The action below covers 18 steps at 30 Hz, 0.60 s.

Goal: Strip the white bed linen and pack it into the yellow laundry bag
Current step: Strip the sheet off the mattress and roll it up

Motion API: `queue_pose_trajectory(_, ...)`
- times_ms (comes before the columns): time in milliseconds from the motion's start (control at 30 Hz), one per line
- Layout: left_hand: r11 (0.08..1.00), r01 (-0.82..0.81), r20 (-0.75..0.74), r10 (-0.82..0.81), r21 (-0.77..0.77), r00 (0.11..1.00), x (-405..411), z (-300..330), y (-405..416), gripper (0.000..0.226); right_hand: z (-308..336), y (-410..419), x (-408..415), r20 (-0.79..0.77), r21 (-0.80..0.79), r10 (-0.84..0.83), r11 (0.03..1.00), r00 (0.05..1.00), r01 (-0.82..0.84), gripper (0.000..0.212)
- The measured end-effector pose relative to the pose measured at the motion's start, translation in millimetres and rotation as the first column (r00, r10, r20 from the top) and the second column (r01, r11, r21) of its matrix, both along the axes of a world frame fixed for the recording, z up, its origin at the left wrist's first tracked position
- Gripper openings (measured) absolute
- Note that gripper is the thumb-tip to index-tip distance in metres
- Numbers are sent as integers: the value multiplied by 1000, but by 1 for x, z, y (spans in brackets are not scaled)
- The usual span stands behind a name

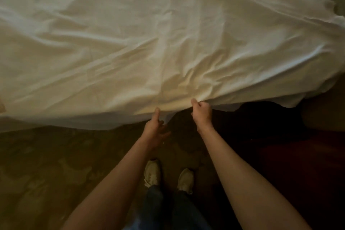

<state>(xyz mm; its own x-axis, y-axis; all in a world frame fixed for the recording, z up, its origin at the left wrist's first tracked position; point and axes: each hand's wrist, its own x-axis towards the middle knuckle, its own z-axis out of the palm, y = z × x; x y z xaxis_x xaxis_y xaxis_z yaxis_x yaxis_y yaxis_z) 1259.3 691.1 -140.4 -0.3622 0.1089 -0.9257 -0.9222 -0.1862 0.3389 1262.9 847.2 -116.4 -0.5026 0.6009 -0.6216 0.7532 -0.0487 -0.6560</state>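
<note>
A wrinkled white sheet [149, 33] covers the bed and fills the upper half of the view, its near edge hanging over the bed's side. My right hand [201, 112] grips a bunched fold of that near edge, and creases fan out from the grip. My left hand [155, 127] is just left of it, fingers straight and spread, the thumb touching the sheet's edge from below. No yellow laundry bag is in view.
Patterned brown carpet [56, 164] lies below the bed edge. My two light shoes [168, 177] stand on it between my forearms. A dark red patch of floor [298, 155] is at the right, in shadow.
</note>
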Motion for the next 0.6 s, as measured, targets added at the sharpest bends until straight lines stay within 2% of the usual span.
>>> queue_pose_trajectory(67, 999, -41, -34, 41, -11, 999, 2, -9, 13, 64, -3, 5, 9, -52, 49, 57, 997, 997, -55, 37)
queue_pose_trajectory(100, 997, -73, -60, 71, -29, 996, 4, -14, 18, 63, -5, 7, 15, -82, 19, 44, 999, 996, -43, 33)
queue_pose_trajectory(200, 989, -145, -108, 141, -34, 984, 8, -27, 32, 58, -17, 26, 37, -91, -189, -253, 954, 963, 232, 30)
queue_pose_trajectory(233, 988, -155, -104, 153, -7, 983, 9, -29, 36, 54, -22, 36, 43, -77, -228, -320, 928, 944, 296, 38)
queue_pose_trajectory(333, 983, -168, -112, 176, 74, 978, 10, -33, 53, 32, -38, 66, 55, -57, -322, -346, 894, 937, 311, 57)
queue_pose_trajectory(433, 984, -158, -144, 168, 84, 975, 12, -38, 71, 45, -51, 88, 57, -19, -392, -388, 851, 921, 351, 70)
queue_pose_trajectory(500, 988, -133, -166, 144, 74, 976, 15, -42, 85, 60, -57, 102, 56, 50, -432, -480, 781, 876, 452, 80)
queue_pose_trajectory(600, 983, -168, -137, 178, 79, 975, 17, -44, 106, 63, -70, 120, 54, 68, -543, -548, 680, 833, 492, 90)
